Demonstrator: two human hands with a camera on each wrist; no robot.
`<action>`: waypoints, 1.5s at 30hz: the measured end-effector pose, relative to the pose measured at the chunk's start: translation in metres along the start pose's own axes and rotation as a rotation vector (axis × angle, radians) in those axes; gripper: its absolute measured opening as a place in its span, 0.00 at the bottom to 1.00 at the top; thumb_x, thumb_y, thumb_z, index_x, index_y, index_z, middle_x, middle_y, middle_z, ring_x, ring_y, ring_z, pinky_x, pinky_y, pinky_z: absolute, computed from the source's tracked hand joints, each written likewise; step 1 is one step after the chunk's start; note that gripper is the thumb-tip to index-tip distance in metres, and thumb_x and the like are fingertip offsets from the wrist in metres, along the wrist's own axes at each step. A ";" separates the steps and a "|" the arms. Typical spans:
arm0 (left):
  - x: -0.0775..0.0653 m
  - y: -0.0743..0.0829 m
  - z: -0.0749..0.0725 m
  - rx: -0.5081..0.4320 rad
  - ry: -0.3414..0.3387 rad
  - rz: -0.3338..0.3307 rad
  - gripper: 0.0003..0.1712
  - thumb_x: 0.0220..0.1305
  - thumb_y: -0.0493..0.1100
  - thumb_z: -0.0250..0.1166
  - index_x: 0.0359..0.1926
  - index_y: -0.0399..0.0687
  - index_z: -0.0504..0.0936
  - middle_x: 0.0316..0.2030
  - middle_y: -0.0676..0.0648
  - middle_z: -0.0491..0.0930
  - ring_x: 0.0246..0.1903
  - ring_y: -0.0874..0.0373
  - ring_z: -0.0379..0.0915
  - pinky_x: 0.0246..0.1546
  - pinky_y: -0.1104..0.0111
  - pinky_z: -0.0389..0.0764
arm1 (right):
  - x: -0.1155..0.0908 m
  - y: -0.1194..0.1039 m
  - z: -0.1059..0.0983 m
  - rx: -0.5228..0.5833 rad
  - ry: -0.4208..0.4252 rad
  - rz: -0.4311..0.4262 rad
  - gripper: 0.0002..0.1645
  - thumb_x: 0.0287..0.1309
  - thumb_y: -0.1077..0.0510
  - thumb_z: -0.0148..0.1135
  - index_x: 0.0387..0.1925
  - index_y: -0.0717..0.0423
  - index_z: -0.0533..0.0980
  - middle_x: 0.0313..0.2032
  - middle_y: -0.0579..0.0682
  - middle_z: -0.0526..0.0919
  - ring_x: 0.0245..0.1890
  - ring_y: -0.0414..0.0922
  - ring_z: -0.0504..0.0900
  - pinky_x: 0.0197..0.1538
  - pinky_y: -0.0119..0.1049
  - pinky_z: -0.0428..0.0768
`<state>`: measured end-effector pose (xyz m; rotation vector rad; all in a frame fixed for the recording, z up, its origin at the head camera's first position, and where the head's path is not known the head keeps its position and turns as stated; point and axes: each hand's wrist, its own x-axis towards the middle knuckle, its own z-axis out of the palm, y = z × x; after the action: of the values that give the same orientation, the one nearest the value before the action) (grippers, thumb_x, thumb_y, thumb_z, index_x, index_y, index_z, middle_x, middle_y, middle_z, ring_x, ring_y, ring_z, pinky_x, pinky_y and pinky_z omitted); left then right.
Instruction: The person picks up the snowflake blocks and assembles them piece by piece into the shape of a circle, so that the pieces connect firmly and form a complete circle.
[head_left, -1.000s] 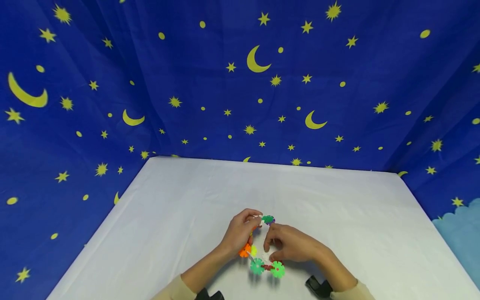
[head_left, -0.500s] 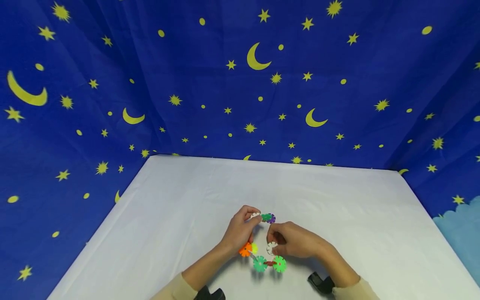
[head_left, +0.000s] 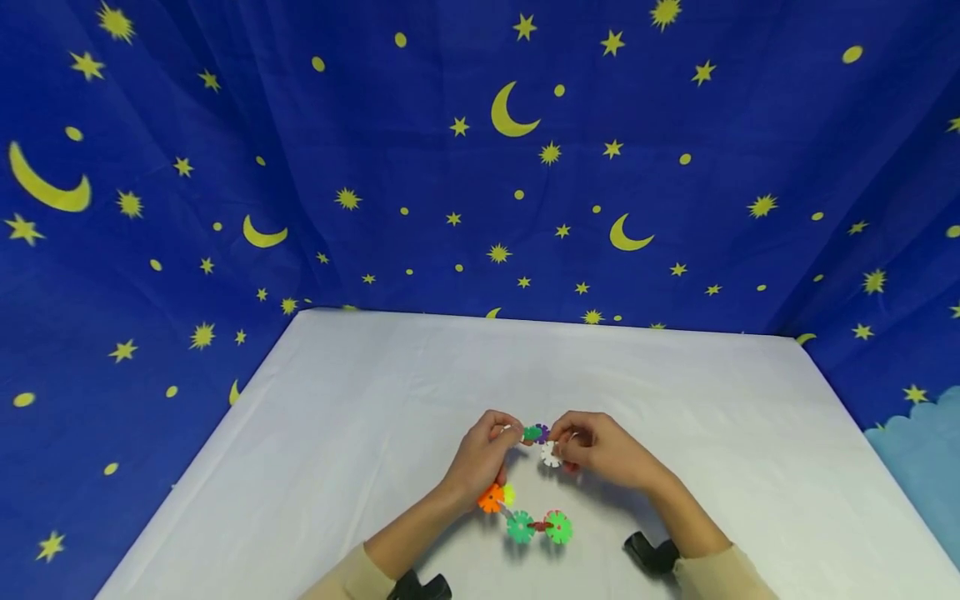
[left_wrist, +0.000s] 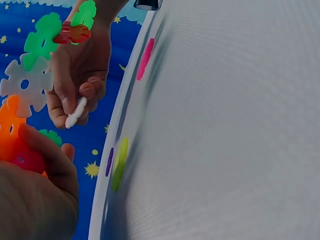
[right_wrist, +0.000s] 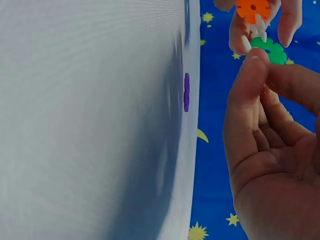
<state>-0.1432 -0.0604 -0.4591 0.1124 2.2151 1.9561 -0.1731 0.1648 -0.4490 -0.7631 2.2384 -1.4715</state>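
Note:
My left hand [head_left: 480,457] grips a chain of interlocking plastic snowflake discs near its far end. From that grip hang an orange disc [head_left: 491,498], a teal disc [head_left: 521,527], a red disc [head_left: 539,527] and a bright green disc [head_left: 558,527]. A clear disc [left_wrist: 25,84] joins orange to teal. Beyond the left fingertips a darker green disc [head_left: 531,433] sticks out of the chain. My right hand [head_left: 611,450] pinches a loose white snowflake disc [head_left: 551,454] between thumb and fingers, close to that far end but apart from it in the head view.
Flat on the white table [head_left: 420,375] lie a purple disc [left_wrist: 109,162], a yellow-green disc [left_wrist: 120,164] and a pink disc [left_wrist: 145,59]. Black objects [head_left: 651,553] sit by the wrists. A blue star-patterned curtain [head_left: 450,167] stands behind the table.
The right hand, with the white disc pinched in it, has moved away from the chain's near green end up to its far end. The left hand has hardly moved.

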 end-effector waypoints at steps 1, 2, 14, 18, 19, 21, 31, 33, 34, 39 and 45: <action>0.000 0.000 0.000 0.000 -0.002 0.001 0.16 0.67 0.54 0.58 0.47 0.48 0.75 0.34 0.38 0.82 0.07 0.60 0.61 0.10 0.70 0.68 | 0.000 -0.002 -0.001 0.021 0.014 0.004 0.08 0.63 0.70 0.55 0.43 0.62 0.76 0.28 0.55 0.82 0.25 0.53 0.81 0.29 0.45 0.81; 0.000 0.000 0.000 0.000 -0.005 0.001 0.16 0.67 0.54 0.58 0.47 0.49 0.75 0.34 0.38 0.82 0.07 0.60 0.60 0.10 0.70 0.68 | -0.001 -0.004 -0.001 0.040 0.028 0.014 0.09 0.63 0.70 0.54 0.44 0.63 0.76 0.29 0.57 0.82 0.26 0.55 0.81 0.30 0.47 0.81; -0.001 0.000 0.000 -0.003 -0.027 0.020 0.15 0.68 0.54 0.59 0.47 0.49 0.74 0.38 0.44 0.84 0.07 0.59 0.60 0.10 0.70 0.68 | -0.005 -0.034 -0.002 0.146 0.164 0.060 0.10 0.63 0.67 0.58 0.45 0.69 0.75 0.28 0.64 0.81 0.28 0.60 0.81 0.37 0.56 0.80; -0.001 0.000 0.000 -0.009 -0.033 0.025 0.15 0.68 0.53 0.58 0.47 0.49 0.73 0.39 0.44 0.84 0.07 0.59 0.60 0.10 0.70 0.68 | -0.005 -0.033 -0.002 0.143 0.168 0.062 0.12 0.64 0.67 0.57 0.47 0.69 0.76 0.29 0.66 0.81 0.29 0.61 0.81 0.38 0.56 0.80; -0.001 0.000 0.000 -0.010 -0.033 0.024 0.15 0.68 0.53 0.58 0.47 0.49 0.73 0.39 0.44 0.84 0.07 0.59 0.60 0.10 0.70 0.68 | -0.005 -0.032 -0.002 0.140 0.170 0.064 0.12 0.64 0.66 0.57 0.47 0.69 0.76 0.29 0.67 0.81 0.29 0.61 0.81 0.38 0.56 0.80; -0.001 0.000 0.000 -0.008 -0.032 0.024 0.15 0.68 0.53 0.59 0.47 0.48 0.73 0.38 0.44 0.84 0.07 0.59 0.60 0.10 0.69 0.68 | -0.005 -0.032 -0.002 0.135 0.171 0.068 0.12 0.65 0.66 0.57 0.48 0.68 0.76 0.31 0.69 0.81 0.29 0.60 0.81 0.38 0.57 0.79; 0.000 -0.003 0.001 -0.009 -0.082 0.038 0.16 0.68 0.53 0.59 0.47 0.47 0.72 0.38 0.45 0.84 0.08 0.60 0.60 0.09 0.71 0.66 | -0.004 -0.037 0.001 0.138 0.149 0.068 0.13 0.65 0.65 0.57 0.49 0.69 0.77 0.31 0.68 0.80 0.29 0.55 0.81 0.37 0.55 0.80; 0.000 -0.003 0.001 0.003 -0.106 0.040 0.16 0.69 0.54 0.58 0.48 0.48 0.71 0.38 0.45 0.84 0.08 0.60 0.60 0.10 0.71 0.66 | -0.004 -0.037 0.002 0.135 0.150 0.068 0.13 0.65 0.66 0.57 0.48 0.69 0.78 0.31 0.67 0.80 0.28 0.56 0.81 0.36 0.54 0.80; 0.000 -0.003 0.001 0.012 -0.117 0.042 0.16 0.69 0.54 0.57 0.48 0.48 0.71 0.37 0.46 0.84 0.08 0.59 0.60 0.10 0.71 0.66 | -0.004 -0.037 0.002 0.132 0.151 0.069 0.13 0.65 0.66 0.57 0.48 0.69 0.78 0.31 0.67 0.80 0.28 0.55 0.81 0.36 0.54 0.80; -0.002 -0.002 0.000 0.053 -0.140 0.042 0.15 0.71 0.55 0.54 0.48 0.50 0.70 0.36 0.47 0.85 0.08 0.59 0.58 0.11 0.70 0.65 | -0.001 -0.024 0.003 0.116 0.161 0.069 0.12 0.63 0.67 0.58 0.46 0.68 0.79 0.28 0.63 0.81 0.26 0.53 0.80 0.35 0.51 0.80; -0.005 -0.001 0.001 0.123 -0.136 0.059 0.14 0.72 0.56 0.52 0.48 0.53 0.70 0.36 0.49 0.85 0.07 0.61 0.53 0.11 0.71 0.61 | 0.000 -0.010 0.003 0.068 0.165 0.048 0.11 0.63 0.63 0.60 0.45 0.63 0.81 0.24 0.54 0.81 0.25 0.54 0.80 0.29 0.41 0.78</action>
<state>-0.1383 -0.0601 -0.4596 0.3215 2.2650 1.7816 -0.1691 0.1589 -0.4411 -0.5825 2.2951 -1.6319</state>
